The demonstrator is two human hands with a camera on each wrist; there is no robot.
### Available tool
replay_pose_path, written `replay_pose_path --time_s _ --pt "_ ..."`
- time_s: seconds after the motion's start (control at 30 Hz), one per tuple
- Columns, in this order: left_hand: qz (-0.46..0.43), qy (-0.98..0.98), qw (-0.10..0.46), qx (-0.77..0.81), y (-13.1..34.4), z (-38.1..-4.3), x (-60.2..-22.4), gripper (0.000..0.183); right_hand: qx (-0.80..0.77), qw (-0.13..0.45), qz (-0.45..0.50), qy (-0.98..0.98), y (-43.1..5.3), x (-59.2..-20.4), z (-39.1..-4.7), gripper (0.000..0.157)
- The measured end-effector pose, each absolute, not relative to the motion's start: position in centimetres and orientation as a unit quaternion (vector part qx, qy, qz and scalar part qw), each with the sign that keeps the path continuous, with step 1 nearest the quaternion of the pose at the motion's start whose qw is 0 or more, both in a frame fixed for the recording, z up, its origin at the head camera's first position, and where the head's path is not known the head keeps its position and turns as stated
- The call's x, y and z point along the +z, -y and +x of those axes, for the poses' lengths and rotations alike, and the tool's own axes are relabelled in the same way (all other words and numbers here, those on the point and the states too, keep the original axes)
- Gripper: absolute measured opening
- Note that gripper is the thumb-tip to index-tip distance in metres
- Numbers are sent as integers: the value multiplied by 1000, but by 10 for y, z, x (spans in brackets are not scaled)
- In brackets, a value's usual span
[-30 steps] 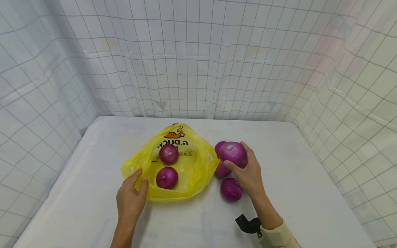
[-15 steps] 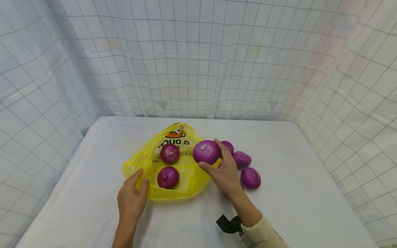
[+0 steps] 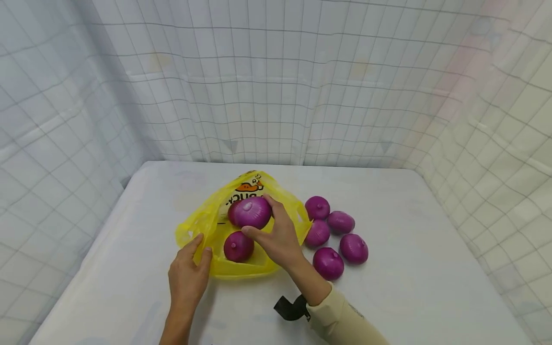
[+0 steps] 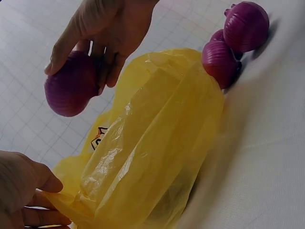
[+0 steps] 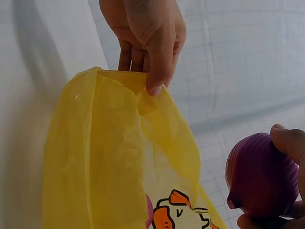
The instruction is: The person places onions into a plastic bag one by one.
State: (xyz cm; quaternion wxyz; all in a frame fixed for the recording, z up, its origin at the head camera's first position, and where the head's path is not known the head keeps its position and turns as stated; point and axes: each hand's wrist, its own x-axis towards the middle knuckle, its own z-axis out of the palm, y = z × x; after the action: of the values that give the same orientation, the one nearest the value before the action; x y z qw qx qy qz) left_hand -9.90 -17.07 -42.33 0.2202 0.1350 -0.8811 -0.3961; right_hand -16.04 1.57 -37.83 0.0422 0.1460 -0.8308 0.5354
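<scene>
A yellow plastic bag (image 3: 267,268) with a printed duck lies with its mouth spread on the table. My left hand (image 3: 187,275) pinches the bag's left edge between thumb and fingers; the right wrist view shows the thumb over the rim. Above the bag's mouth my right hand (image 3: 280,237) grips a red onion (image 3: 253,213) by its sides. Inside the bag sit a second red onion (image 3: 238,247) and a third red onion (image 3: 232,213), the latter partly hidden behind the held one.
Right of the bag several more red onions lie in a loose cluster, the nearest onion (image 3: 328,263) toward the front. A white cloth covers the table (image 3: 401,287). White checked curtains (image 3: 276,96) hang at the back and sides.
My right hand has carried the onion leftward from the cluster to above the bag's mouth. The left hand keeps its hold on the bag's edge. The view has shifted slightly.
</scene>
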Motion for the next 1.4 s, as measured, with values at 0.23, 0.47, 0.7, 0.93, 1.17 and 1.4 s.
replay_pose_path --time_s 0.23,0.47,0.7,0.93,1.17,1.4 --pt "140 885 209 -392 168 -99 -422 40 527 -5 110 843 7 -387 -175 84" --pt "132 886 223 -385 168 -99 -422 40 504 -22 88 859 22 -396 -186 84" --pt "133 886 224 -384 168 -98 -422 40 492 -31 83 866 28 -406 -192 81" --pt "134 885 225 -384 169 -97 -422 39 486 -40 85 869 33 -413 -196 81" --pt "127 885 229 -385 168 -97 -423 39 480 -47 85 872 33 -414 -197 79" --pt "126 886 239 -377 168 -97 -424 38 467 -31 106 878 30 -409 -193 80"
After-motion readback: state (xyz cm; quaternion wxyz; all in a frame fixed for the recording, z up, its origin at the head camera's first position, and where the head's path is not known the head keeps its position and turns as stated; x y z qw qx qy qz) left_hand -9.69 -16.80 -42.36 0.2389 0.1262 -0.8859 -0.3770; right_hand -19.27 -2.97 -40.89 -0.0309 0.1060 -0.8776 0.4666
